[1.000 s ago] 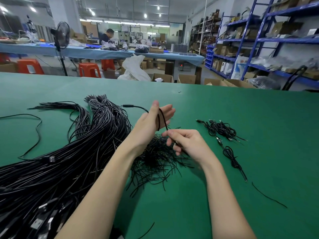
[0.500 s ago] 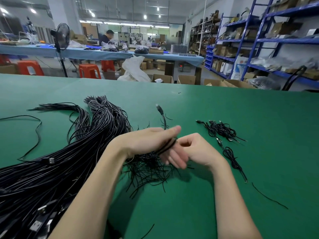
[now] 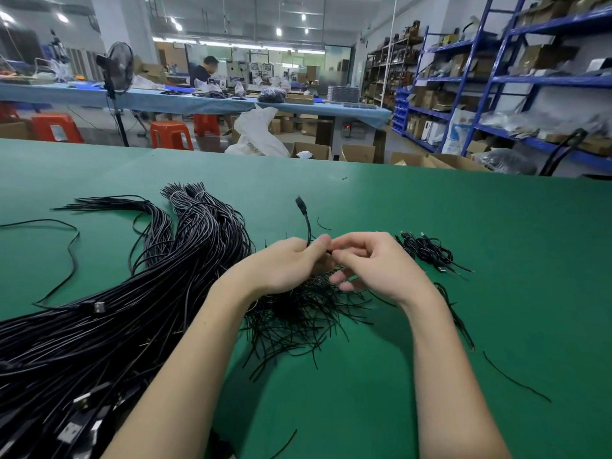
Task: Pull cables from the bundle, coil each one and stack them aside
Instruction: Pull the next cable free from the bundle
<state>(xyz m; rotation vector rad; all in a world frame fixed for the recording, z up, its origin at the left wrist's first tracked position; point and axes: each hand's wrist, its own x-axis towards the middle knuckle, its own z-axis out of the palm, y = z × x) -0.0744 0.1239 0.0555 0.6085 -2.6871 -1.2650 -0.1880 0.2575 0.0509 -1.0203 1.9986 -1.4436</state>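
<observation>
Over the middle of the green counter, the left hand grips a black cable, plug end sticking up. The right hand pinches it alongside. The big bundle lies toward the left edge, coiled cables toward the right.

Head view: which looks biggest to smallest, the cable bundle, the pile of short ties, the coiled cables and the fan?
1. Cable bundle, by far the largest.
2. Pile of short ties.
3. Coiled cables and fan: they look about alike, and the fan stands much farther off, so I won't rank them.
</observation>
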